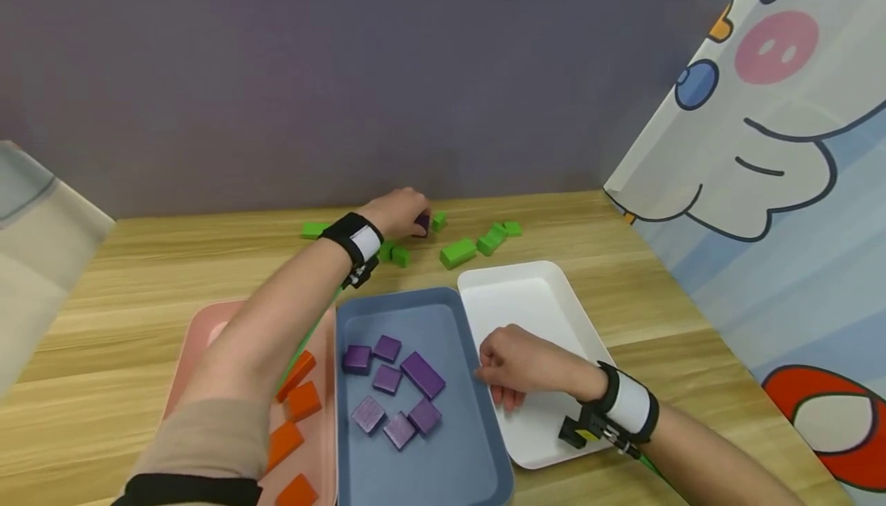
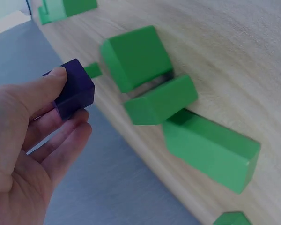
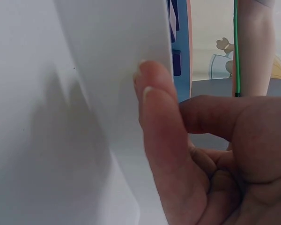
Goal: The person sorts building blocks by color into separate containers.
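At the back of the table my left hand [image 1: 396,212] pinches a dark purple block [image 2: 77,91] between thumb and fingers. In the left wrist view that block is held above the wooden surface. Several green blocks [image 1: 457,253] lie around this hand. My right hand [image 1: 522,364] hangs over the left rim of the white tray [image 1: 547,279], its fingers [image 3: 166,126] loosely bent and no block seen in them. Whether it touches the rim cannot be told. Several purple blocks [image 1: 423,374] lie in the blue tray [image 1: 477,414] beside it.
To the left, a pink tray [image 1: 201,329] holds several orange blocks [image 1: 303,401], partly hidden under my left forearm. The three trays stand side by side on the wooden table [image 1: 90,352]. A grey panel [image 1: 311,83] borders the back, and a cartoon-printed wall [image 1: 734,160] the right.
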`<action>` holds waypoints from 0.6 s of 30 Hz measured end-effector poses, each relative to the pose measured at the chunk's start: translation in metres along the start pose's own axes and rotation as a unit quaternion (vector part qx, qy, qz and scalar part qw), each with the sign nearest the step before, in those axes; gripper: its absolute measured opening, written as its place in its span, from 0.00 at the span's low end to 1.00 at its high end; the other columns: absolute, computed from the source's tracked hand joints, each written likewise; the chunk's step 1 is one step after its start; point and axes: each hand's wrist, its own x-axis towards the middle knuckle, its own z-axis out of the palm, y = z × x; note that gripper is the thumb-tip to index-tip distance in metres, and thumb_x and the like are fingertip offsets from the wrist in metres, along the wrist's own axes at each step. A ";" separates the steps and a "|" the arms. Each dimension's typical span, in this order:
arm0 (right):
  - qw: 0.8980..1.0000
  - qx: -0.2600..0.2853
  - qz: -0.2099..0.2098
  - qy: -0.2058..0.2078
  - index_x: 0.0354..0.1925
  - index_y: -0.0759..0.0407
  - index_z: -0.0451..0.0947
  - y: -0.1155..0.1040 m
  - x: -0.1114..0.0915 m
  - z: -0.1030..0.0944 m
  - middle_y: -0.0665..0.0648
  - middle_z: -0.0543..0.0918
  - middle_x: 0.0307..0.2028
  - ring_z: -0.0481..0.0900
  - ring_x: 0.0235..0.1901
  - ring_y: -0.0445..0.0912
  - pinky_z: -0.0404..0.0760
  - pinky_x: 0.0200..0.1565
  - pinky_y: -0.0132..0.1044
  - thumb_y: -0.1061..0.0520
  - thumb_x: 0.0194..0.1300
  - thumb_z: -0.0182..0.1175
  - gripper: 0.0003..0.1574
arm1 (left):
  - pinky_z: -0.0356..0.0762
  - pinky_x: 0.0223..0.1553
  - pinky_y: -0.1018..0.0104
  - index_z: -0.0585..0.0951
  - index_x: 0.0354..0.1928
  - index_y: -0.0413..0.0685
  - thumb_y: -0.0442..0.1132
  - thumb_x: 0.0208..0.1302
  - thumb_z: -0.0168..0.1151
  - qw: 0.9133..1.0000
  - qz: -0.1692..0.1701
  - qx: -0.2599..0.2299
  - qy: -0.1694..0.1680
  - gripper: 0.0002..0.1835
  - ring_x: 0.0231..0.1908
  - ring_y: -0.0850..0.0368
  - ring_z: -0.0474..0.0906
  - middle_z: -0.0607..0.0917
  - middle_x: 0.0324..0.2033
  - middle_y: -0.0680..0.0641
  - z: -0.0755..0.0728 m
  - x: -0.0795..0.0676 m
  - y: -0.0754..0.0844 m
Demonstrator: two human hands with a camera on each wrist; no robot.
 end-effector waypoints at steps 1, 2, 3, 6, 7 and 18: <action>1.000 -0.001 0.001 0.001 0.20 0.61 0.74 0.000 0.000 0.000 0.53 0.81 0.14 0.80 0.12 0.46 0.79 0.18 0.37 0.59 0.65 0.55 0.15 | 0.72 0.45 0.58 0.81 0.44 0.49 0.43 0.61 0.62 1.000 0.005 -0.001 0.001 0.11 0.42 0.53 0.75 0.81 0.41 0.48 -0.002 -0.002 0.003; 1.000 0.000 0.002 0.001 0.20 0.60 0.74 0.000 0.000 0.000 0.53 0.81 0.14 0.80 0.12 0.46 0.79 0.18 0.37 0.59 0.65 0.55 0.16 | 0.72 0.44 0.58 0.81 0.44 0.49 0.44 0.61 0.62 1.000 0.010 0.000 -0.001 0.11 0.41 0.53 0.75 0.81 0.40 0.48 -0.004 -0.003 0.005; 1.000 0.000 0.003 0.001 0.20 0.60 0.74 0.001 0.000 0.000 0.52 0.81 0.14 0.80 0.12 0.46 0.79 0.18 0.37 0.59 0.65 0.55 0.15 | 0.72 0.44 0.59 0.81 0.44 0.49 0.44 0.61 0.62 1.000 0.016 0.001 -0.001 0.11 0.40 0.54 0.76 0.81 0.40 0.49 -0.005 -0.005 0.008; 1.000 0.004 0.005 0.000 0.20 0.60 0.74 0.001 0.000 0.000 0.52 0.81 0.14 0.80 0.12 0.46 0.79 0.18 0.37 0.58 0.65 0.55 0.15 | 0.73 0.42 0.59 0.80 0.43 0.49 0.45 0.61 0.61 0.999 0.039 0.007 -0.001 0.11 0.39 0.54 0.76 0.81 0.39 0.49 -0.008 -0.011 0.015; 1.000 0.004 0.006 0.001 0.20 0.60 0.74 0.001 0.000 0.000 0.52 0.81 0.14 0.80 0.12 0.46 0.79 0.18 0.37 0.58 0.65 0.55 0.16 | 0.73 0.42 0.59 0.80 0.43 0.49 0.45 0.61 0.61 0.999 0.048 0.010 0.003 0.12 0.39 0.54 0.76 0.81 0.39 0.49 -0.009 -0.013 0.017; 1.000 0.006 0.000 0.004 0.20 0.61 0.74 -0.002 -0.001 0.000 0.53 0.81 0.14 0.80 0.13 0.47 0.79 0.18 0.38 0.58 0.65 0.55 0.16 | 0.72 0.40 0.61 0.81 0.38 0.50 0.44 0.58 0.64 0.989 0.143 0.038 0.022 0.09 0.35 0.58 0.74 0.80 0.33 0.51 -0.013 -0.060 0.046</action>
